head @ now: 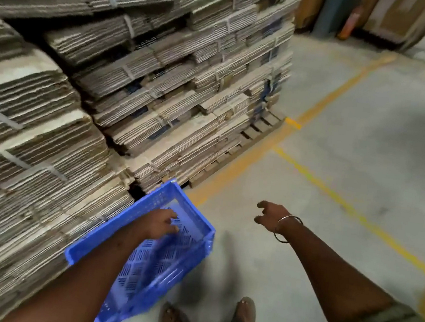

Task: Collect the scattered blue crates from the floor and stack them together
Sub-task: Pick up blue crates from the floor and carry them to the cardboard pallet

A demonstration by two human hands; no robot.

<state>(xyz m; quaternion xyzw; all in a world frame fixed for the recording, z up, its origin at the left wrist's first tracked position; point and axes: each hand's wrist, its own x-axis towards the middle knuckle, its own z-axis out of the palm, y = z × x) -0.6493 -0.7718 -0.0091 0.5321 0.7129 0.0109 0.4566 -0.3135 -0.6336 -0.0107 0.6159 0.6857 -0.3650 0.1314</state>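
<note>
Left hand (163, 221) reaches into the crate (142, 253) at 6 o'clock, fingers loose, gripping nothing; right hand (271, 216) hangs slack (empty). Best grab the rim firmly.

No text, label, brand or number can be read on anything here; motion blur smears all printed surfaces.

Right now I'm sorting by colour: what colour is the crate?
Blue, perforated crate; clearest in the head view.
</note>
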